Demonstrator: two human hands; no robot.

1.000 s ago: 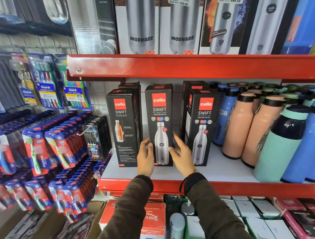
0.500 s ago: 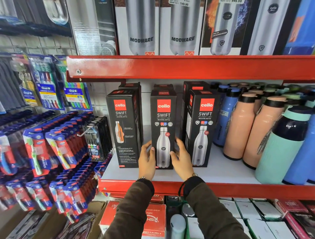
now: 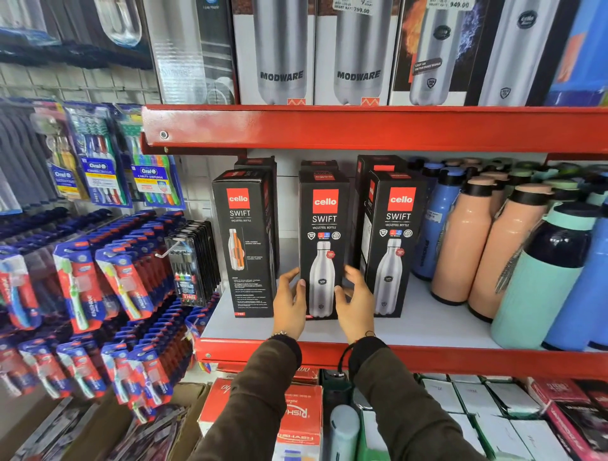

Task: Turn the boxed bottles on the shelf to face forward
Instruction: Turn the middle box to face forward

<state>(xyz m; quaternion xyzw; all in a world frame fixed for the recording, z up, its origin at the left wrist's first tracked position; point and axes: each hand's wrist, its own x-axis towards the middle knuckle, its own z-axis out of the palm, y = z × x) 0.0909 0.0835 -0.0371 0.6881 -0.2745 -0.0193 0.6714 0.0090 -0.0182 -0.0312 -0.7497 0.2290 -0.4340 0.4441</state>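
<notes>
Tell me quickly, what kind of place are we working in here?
Most likely a retail shop aisle: red shelf of boxed Cello bottles, price stickers above, Oral-B toothbrush packs hanging on pegs.

Three black boxes on the white shelf, left box [image 3: 245, 242], middle box [image 3: 324, 243] and right box [image 3: 393, 242], read "cello SWIFT VACUSTEEL BOTTLE". Two upper boxes [image 3: 281, 52] say "MODWARE"; price stickers [image 3: 353, 8] seem to read 799.00 and 949.00. Hanging toothbrush packs [image 3: 98, 167] say "Oral-B"
</notes>
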